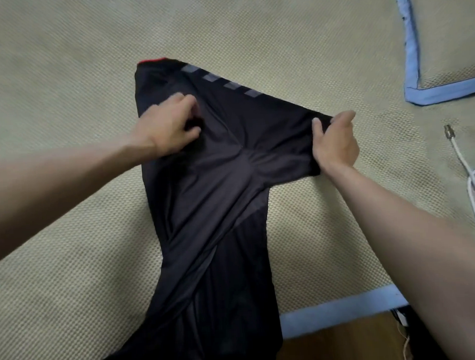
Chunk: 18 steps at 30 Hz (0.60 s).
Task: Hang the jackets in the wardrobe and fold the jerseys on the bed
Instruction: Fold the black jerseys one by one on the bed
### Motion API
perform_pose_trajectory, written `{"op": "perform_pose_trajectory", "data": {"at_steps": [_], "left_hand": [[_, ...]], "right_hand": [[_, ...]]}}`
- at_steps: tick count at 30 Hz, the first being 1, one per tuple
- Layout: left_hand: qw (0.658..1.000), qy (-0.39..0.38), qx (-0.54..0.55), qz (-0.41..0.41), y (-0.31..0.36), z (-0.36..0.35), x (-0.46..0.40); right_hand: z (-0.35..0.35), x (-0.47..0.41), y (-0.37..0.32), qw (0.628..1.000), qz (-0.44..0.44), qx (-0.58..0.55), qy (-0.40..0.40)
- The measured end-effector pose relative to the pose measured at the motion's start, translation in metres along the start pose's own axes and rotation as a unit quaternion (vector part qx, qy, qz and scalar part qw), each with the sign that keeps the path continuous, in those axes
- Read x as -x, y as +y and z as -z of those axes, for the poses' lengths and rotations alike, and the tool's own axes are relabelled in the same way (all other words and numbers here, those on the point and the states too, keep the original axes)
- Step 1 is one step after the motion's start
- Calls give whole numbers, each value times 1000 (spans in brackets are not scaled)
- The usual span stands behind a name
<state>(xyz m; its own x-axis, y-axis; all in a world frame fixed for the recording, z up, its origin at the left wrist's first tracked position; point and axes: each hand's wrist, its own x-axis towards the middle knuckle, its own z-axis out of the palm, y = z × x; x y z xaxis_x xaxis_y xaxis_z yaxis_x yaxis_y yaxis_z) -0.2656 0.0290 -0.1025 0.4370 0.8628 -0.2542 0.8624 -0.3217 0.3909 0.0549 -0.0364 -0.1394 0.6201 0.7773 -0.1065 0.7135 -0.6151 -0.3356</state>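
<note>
Black jersey (203, 181) on bed mat (63, 78) is pinched by left hand (166, 128); sleeve end gripped by right hand (335, 143); hem cut off below.

Black jersey (212, 186) on beige woven mat (63, 78).
Jersey: grey bars along shoulder, red collar edge. Mat: light-blue border; right of jersey, white cable (473, 186), blue-edged beige pillow (442, 34).

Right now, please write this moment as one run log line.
step: folding jersey | left hand: pinches black jersey body | right hand: grips sleeve end | surface: woven mat | fold: not finished
</note>
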Motion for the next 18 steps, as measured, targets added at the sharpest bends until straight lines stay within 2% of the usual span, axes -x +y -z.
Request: {"op": "perform_pose_trajectory", "data": {"at_steps": [2, 4, 7, 9, 14, 16, 18], "left_hand": [[999, -40, 9, -13, 13, -15, 40], [996, -85, 19, -4, 25, -32, 81], [990, -133, 44, 17, 36, -63, 125], [986, -155, 52, 31, 39, -84, 156], [983, -175, -13, 52, 39, -119, 234], [989, -142, -15, 49, 37, -125, 264], [993, -91, 29, 74, 33, -131, 297]], "right_hand": [[3, 32, -6, 995, 85, -32, -46], [-3, 75, -8, 975, 141, -83, -148], [-17, 131, -6, 927, 100, -160, -325], [-23, 163, 2, 896, 53, -165, -409], [-14, 209, 22, 871, -47, -218, -438], [-8, 227, 20, 856, -71, -237, -454], [-6, 251, 17, 842, -78, -225, -483]]}}
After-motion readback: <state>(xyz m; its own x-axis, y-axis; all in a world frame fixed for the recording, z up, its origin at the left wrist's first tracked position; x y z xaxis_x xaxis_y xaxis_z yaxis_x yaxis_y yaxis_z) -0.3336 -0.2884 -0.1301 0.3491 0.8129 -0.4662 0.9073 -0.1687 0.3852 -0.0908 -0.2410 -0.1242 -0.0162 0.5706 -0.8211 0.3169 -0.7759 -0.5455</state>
